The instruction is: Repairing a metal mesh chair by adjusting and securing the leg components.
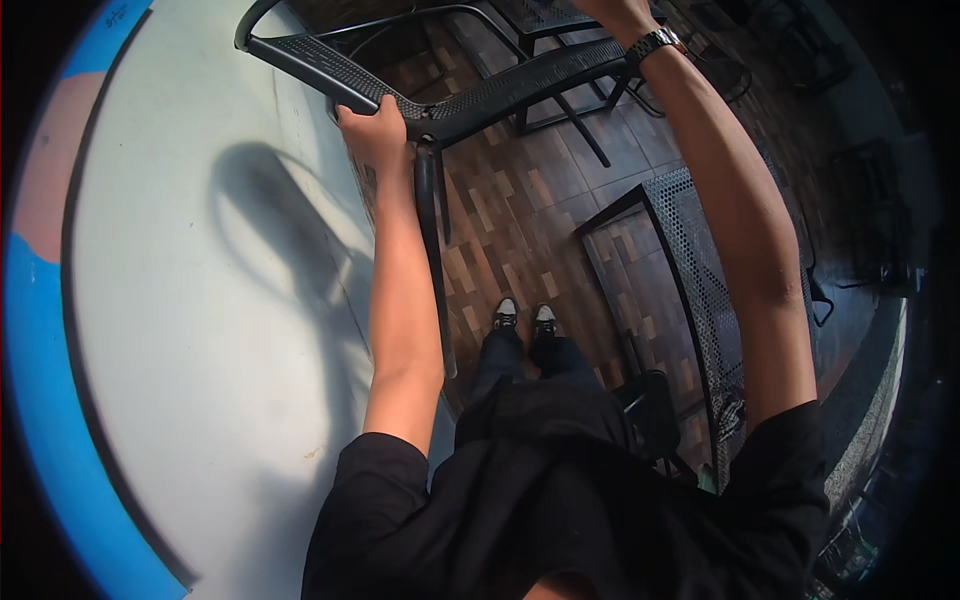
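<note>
A black metal chair (540,82) with a perforated seat and backrest is tilted in front of me, its legs pointing down toward me. My left hand (378,132) is closed around the edge of the backrest, near where it meets the seat. My right hand (615,12) is at the top edge of the picture, by the far end of the seat. Its fingers are cut off, so their grip is hidden. A dark metal watch (655,45) sits on that wrist.
A black perforated metal table (680,215) stands to my right. Another black chair (650,410) is close by my right side. At left runs a pale wall (200,360) with blue and pink paint, carrying the chair's shadow. The floor (510,205) has brown wood-pattern tiles.
</note>
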The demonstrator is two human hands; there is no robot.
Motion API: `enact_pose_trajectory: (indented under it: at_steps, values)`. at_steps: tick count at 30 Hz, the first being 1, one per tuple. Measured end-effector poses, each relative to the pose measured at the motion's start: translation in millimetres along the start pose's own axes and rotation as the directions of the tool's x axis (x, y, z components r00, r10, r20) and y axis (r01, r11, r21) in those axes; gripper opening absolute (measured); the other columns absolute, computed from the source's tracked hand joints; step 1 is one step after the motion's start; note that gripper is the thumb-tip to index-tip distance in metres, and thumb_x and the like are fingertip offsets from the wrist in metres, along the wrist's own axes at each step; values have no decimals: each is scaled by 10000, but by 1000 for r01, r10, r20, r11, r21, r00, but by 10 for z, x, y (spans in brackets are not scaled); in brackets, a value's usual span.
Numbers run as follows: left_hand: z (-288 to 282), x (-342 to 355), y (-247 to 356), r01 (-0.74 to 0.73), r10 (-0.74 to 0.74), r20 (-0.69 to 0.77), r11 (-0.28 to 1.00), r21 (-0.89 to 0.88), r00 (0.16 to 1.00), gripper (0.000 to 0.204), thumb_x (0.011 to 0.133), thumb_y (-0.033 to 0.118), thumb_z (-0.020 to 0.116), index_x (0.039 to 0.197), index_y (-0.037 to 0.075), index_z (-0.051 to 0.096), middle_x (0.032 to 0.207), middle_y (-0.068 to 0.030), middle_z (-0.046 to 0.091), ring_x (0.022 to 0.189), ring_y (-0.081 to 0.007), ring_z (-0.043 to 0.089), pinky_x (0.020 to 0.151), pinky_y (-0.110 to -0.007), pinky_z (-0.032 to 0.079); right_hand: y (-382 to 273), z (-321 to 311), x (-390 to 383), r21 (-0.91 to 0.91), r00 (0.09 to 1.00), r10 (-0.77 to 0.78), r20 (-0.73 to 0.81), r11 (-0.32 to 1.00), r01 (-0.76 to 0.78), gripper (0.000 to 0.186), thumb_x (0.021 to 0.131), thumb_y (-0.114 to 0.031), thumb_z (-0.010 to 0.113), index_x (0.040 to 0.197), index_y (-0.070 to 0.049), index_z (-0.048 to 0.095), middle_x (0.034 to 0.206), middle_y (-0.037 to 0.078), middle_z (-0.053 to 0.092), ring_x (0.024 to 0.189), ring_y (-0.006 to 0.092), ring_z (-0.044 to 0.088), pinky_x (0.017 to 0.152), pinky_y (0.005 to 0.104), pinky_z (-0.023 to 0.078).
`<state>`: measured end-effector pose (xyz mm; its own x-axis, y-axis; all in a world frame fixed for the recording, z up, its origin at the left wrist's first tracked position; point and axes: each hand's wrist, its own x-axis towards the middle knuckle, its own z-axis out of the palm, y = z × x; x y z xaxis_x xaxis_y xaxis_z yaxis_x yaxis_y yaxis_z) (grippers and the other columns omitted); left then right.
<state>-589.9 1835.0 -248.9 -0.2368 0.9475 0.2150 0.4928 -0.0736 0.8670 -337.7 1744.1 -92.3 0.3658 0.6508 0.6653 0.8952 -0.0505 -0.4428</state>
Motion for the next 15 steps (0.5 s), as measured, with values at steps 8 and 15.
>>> enact_pose_trajectory:
  at_steps: [8, 15]
  values:
    - [74, -434, 1201, 232, -32, 340, 791, -566, 940, 461, 854, 79, 753, 1211, -122, 543, 1090, -205, 673, 910, -253, 676, 818, -385, 550, -358, -1356, 884, -246, 985, -161, -68, 959, 139, 388, 910, -344, 688, 1223, -117, 715, 1089, 213, 714, 992, 391, 694, 842, 447, 564]
    - [344, -1187, 1859, 654, 26, 758, 487, -579, 651, 296, 912, 193, 722, 937, -84, 620, 973, -127, 647, 837, -154, 637, 738, -316, 580, -395, -2545, 1056, -386, 996, -85, 24, 918, 88, 461, 883, -460, 692, 1160, -95, 741, 1082, 174, 732, 976, 369, 707, 842, 439, 566]
